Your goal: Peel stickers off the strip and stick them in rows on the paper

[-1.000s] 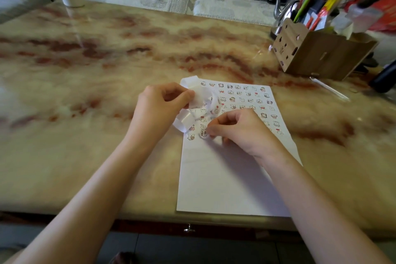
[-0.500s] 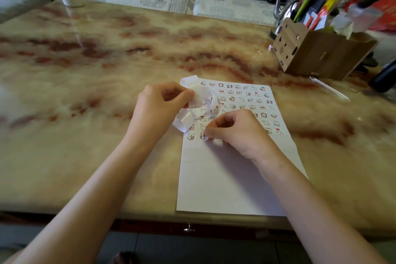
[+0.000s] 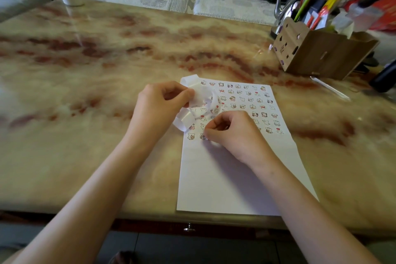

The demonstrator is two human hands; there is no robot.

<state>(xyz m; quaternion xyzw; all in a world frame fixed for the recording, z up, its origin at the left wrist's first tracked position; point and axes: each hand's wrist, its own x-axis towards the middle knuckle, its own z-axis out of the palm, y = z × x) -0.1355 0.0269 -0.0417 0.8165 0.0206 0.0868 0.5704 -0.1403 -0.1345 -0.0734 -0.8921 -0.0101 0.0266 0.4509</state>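
Change: almost none. The left hand [image 3: 158, 109] still holds the strip [image 3: 199, 100], and the right hand [image 3: 233, 135] has barely shifted along the lowest row.
Left hand: thumb and forefinger pinch the strip over the paper's [image 3: 225, 178] far left corner.
Right hand: fingers curled, tips on the paper beside the row's second sticker; a pinch cannot be told.
Strip: glossy white ribbon, looping loosely between the hands.
Paper: flat white sheet on the mottled marble-look table [image 3: 85, 92], with tiny cartoon stickers [image 3: 242, 98] in rows across its far half.
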